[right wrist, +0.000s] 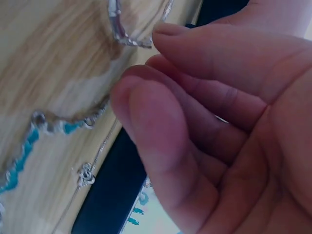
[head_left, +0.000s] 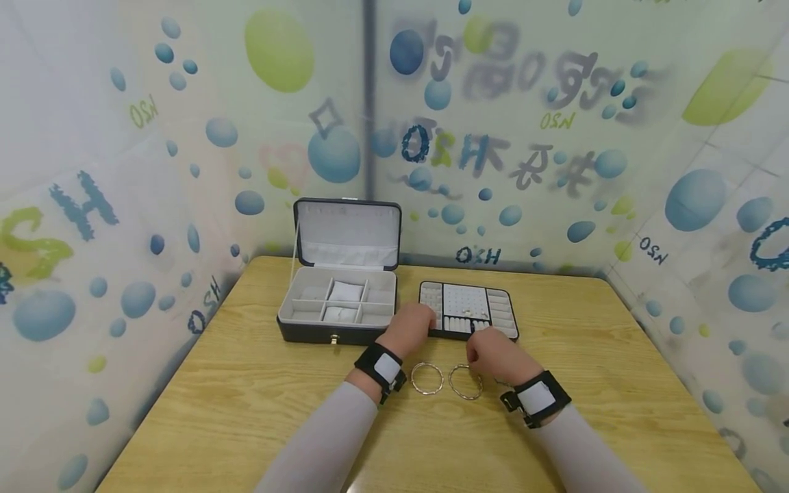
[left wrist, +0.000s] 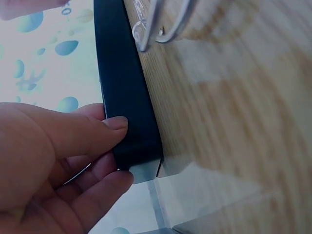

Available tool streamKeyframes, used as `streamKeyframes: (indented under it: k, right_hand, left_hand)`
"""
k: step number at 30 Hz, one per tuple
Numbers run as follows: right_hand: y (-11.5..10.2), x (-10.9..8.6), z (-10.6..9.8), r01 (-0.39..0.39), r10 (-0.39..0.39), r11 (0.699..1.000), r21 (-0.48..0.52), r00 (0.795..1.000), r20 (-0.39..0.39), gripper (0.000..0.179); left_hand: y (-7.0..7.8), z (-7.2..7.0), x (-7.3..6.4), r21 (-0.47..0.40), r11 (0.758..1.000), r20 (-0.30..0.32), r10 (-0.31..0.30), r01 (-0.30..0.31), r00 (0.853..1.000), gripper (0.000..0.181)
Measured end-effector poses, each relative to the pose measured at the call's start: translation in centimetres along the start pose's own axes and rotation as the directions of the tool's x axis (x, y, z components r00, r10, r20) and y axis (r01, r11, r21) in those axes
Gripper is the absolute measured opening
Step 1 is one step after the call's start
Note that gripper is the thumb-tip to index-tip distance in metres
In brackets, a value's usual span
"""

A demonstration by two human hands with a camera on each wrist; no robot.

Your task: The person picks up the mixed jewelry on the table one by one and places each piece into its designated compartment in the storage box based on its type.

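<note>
Near the table's middle lies a jewelry tray (head_left: 466,301) with a black rim and pale compartments; small pieces sit in it. My left hand (head_left: 414,327) pinches its left front corner. In the left wrist view the thumb presses the tray's black side (left wrist: 129,87), with fingers round the end. My right hand (head_left: 501,355) hovers by the front right edge. Its fingers (right wrist: 161,122) bend loosely, and nothing shows between them and the thumb. Two bangles (head_left: 427,394) lie in front of the tray. A turquoise-stone bracelet (right wrist: 22,156) and a fine chain (right wrist: 86,175) appear in the right wrist view.
Left of the tray stands a black jewelry box (head_left: 308,333), lid (head_left: 349,233) raised, with two white cushions (head_left: 347,291) in its compartments. A small clasp (head_left: 335,339) sticks out at its front. Patterned walls (head_left: 511,171) enclose the wooden table (head_left: 234,383).
</note>
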State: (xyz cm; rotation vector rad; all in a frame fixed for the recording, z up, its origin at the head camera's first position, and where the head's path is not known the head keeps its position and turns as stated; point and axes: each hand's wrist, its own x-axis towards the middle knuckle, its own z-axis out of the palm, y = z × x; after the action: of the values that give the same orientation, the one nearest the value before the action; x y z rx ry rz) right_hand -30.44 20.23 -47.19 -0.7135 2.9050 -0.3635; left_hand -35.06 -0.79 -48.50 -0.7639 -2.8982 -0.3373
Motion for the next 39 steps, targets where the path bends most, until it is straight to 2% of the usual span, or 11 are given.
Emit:
streamKeyframes:
  k: [8,15,17,21,26,31,34,39]
  right_hand:
    - [-0.3,-0.1,0.4,0.009,-0.009,1.0,0.017,1.0,-0.015,0.031]
    - [-0.2,0.4,0.7,0.039,-0.038,0.999,0.029,0.999,-0.023,0.036]
    - [-0.1,0.4,0.6,0.027,-0.025,0.999,0.041,0.999,-0.035,0.034]
    - [0.2,0.4,0.0,-0.043,0.048,0.996,0.076,0.997,-0.065,0.029]
    - [0.7,0.5,-0.6,-0.085,0.096,0.994,0.071,0.982,-0.162,0.025]
    - [1.2,0.2,-0.7,-0.114,0.131,0.99,0.087,0.966,-0.225,0.026]
    - [1.3,0.1,-0.8,-0.139,0.161,0.985,0.103,0.955,-0.248,0.03]
    - [1.2,0.0,-1.2,-0.175,0.2,0.978,0.109,0.933,-0.3,0.034]
  left_hand:
    - [-0.1,-0.1,0.2,-0.016,1.0,-0.013,0.011,-0.011,1.0,0.019]
    - [-0.6,-0.1,0.0,-0.019,1.0,-0.009,-0.01,0.01,1.0,0.02]
    - [-0.6,-0.1,0.1,-0.02,1.0,-0.006,-0.012,0.012,1.0,0.021]
    - [-0.6,-0.2,0.0,-0.031,1.0,0.007,-0.007,0.007,1.0,0.022]
    - [-0.7,-0.3,0.1,-0.053,0.999,0.003,0.011,-0.011,1.0,0.018]
    - [-0.6,-0.2,0.5,-0.088,0.995,-0.064,0.05,-0.056,0.997,0.017]
    - [-0.3,-0.6,0.5,-0.139,0.987,-0.101,0.06,-0.074,0.993,0.017]
    - [0.1,-1.5,0.4,-0.259,0.964,-0.08,0.049,-0.068,0.996,0.017]
